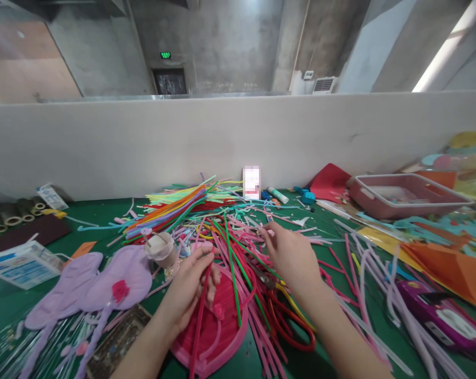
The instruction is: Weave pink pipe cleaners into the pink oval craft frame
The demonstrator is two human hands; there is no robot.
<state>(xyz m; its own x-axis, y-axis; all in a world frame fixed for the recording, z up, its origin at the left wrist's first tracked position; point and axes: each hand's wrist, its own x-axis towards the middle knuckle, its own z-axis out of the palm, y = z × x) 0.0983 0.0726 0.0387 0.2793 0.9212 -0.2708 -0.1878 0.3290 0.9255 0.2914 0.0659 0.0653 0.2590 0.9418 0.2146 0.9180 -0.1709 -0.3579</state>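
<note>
My left hand (pixel 184 292) is closed around a long red pipe cleaner (pixel 199 329), which slants down toward the front edge of the view. Under that hand lies a flat red piece with a raised pink rim (pixel 243 322); a small pink shape (pixel 219 311) sits on it. My right hand (pixel 295 258) reaches over the heap of pink and red pipe cleaners (pixel 261 331), fingertips pinched together. What they grip, if anything, is too small to make out. Green pipe cleaners (pixel 232 273) lie between the hands. Red-handled scissors (pixel 301 337) rest below my right wrist.
Left are a lilac butterfly-like shape (pixel 91 284), a paper cup (pixel 161 250) and a white-blue box (pixel 24 263). Coloured pipe cleaners (pixel 174 210) are heaped behind. Right stand a pink tray (pixel 411 210) and a purple device (pixel 443 316). A white partition (pixel 182 142) closes off the back.
</note>
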